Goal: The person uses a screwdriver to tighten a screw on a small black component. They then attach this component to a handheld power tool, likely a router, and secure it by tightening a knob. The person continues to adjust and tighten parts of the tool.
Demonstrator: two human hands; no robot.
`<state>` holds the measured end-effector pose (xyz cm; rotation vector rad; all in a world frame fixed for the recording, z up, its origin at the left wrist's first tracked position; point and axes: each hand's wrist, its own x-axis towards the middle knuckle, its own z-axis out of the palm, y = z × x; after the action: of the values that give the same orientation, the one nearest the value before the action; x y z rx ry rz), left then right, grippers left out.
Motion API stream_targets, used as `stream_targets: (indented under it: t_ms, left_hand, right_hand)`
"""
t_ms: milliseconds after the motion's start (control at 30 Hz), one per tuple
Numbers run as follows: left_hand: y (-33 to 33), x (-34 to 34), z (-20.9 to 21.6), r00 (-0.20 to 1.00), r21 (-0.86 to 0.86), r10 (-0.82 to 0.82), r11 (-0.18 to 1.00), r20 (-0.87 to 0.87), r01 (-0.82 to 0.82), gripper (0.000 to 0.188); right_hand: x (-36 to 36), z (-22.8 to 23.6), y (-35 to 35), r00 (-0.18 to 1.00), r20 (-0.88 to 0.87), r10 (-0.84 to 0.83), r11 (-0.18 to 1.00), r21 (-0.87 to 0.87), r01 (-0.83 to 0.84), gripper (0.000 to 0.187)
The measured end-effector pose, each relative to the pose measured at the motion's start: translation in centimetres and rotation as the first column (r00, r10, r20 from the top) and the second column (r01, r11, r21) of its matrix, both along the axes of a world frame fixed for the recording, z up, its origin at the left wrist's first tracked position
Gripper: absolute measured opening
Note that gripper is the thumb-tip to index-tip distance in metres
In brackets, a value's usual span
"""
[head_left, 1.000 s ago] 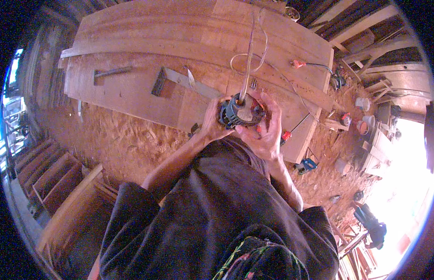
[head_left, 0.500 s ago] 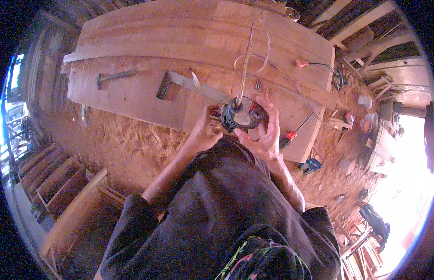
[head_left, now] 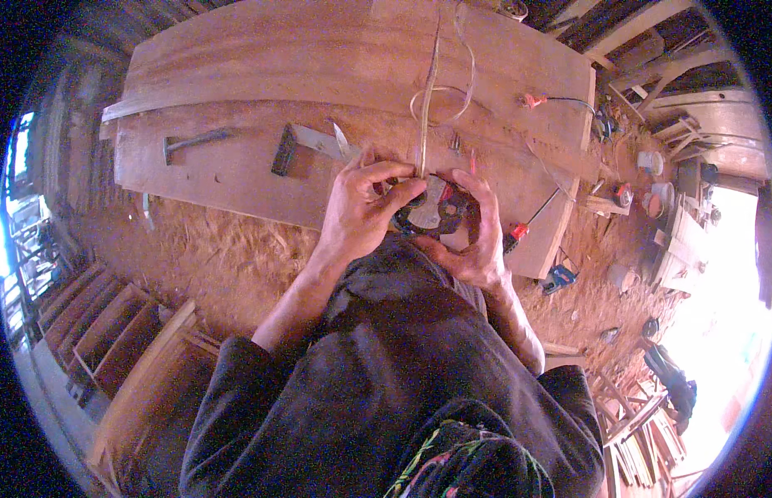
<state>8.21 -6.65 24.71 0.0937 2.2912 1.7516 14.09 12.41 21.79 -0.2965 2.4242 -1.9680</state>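
My right hand (head_left: 471,241) grips the side of a black, roughly ring-shaped tool part (head_left: 412,222) with a pale middle and a red spot. Its thumb lies below and its fingers curl round the far side. With thumb and fingertips pinched, my left hand (head_left: 361,203) holds the pale cord (head_left: 425,124) where it meets the part's upper left. The cord runs away over the wooden panel and loops. What lies under the left fingers is hidden. Just beyond the hands is a try square (head_left: 285,151), with a pointed blade (head_left: 339,133) beside it.
A hammer (head_left: 195,143) lies on the wooden panel (head_left: 261,191) at left. Right of my hands are a red-handled screwdriver (head_left: 516,236) and a red plug (head_left: 534,101) on a cord. A blue power tool (head_left: 559,279) rests past the panel's near right corner, over shavings.
My left hand has risen from the lower left side of the black part to its top and now pinches the cord. The right hand keeps its grip. The view has shifted slightly.
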Motion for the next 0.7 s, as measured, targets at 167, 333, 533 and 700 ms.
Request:
stream_targets:
  t_ms: [167, 333, 533, 700]
  left_hand:
    - [0.2, -0.3, 0.3, 0.996, 0.022, -0.042, 0.999, -0.078, 0.044, 0.012]
    - [0.3, -0.1, 0.4, 0.986, 0.073, -0.059, 0.995, -0.154, 0.071, 0.011]
    - [-0.1, 0.5, -0.7, 0.990, 0.220, -0.101, 0.968, -0.093, 0.120, 0.017]
    - [-0.4, 0.4, -0.8, 0.986, 0.341, -0.159, 0.931, 0.049, 0.133, 0.020]
  right_hand:
    - [0.0, 0.7, -0.3, 0.997, 0.082, -0.010, 0.992, 0.128, 0.000, 0.099]
    - [-1.0, 3.1, 0.0, 0.996, 0.086, 0.004, 0.955, 0.296, -0.030, 0.094]
    - [-0.4, 2.8, -0.2, 0.986, 0.164, -0.016, 0.977, 0.211, -0.019, 0.097]
    - [0.0, 2.2, -0.1, 0.987, 0.157, -0.017, 0.962, 0.273, -0.026, 0.097]
